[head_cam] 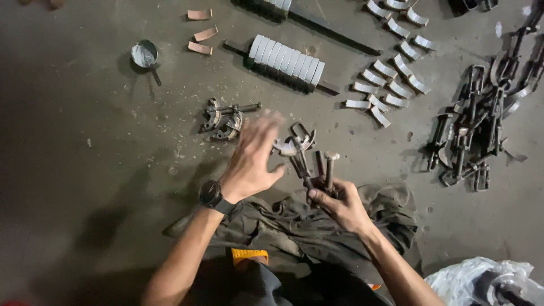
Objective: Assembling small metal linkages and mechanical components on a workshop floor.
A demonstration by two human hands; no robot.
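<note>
My right hand (338, 203) grips the lower end of a dark metal clamp assembly (309, 161) with two long bolts, holding it upright over an olive cloth (294, 226). My left hand (253, 160), a black watch on its wrist, is blurred, with fingers spread, reaching to the curved clamp piece at the assembly's top; whether it touches it I cannot tell. A second clamp assembly (225, 120) lies on the grey floor just beyond my left hand.
A rod carrying several pale curved shells (286, 60) lies further back, loose curved shells (391, 85) to its right. A heap of dark clamps and bolts (479, 124) sits at right, a small pan (145, 55) at left, a plastic bag (487, 280) bottom right.
</note>
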